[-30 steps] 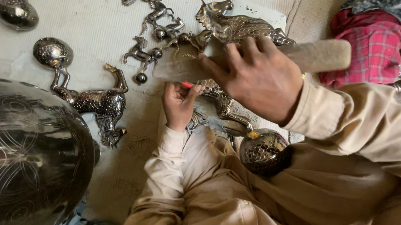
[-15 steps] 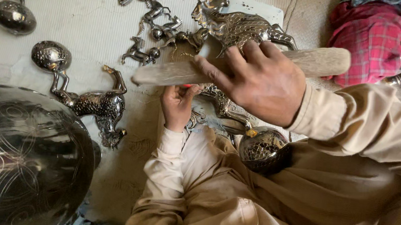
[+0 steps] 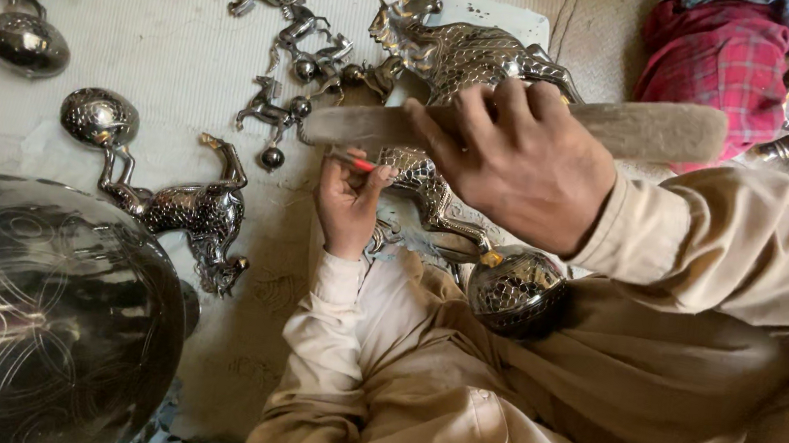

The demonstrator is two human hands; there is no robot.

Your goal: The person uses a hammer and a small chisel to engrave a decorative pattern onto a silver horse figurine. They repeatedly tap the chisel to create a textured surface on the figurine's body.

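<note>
Engraved silver metal animal figurine (image 3: 437,192) lies across my lap, long axis running left-up to right-down, my left hand (image 3: 349,202) pinching a thin red-tipped punch (image 3: 354,161) at its near end, my right hand (image 3: 520,162) clenched on a grey wooden mallet (image 3: 643,129) directly above it.

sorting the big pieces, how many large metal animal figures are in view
3, counting the worked one. One lies by the big engraved bowl, at; one is above the wooden mallet, at; one sits under the left hand, at. More may be hidden.
</note>
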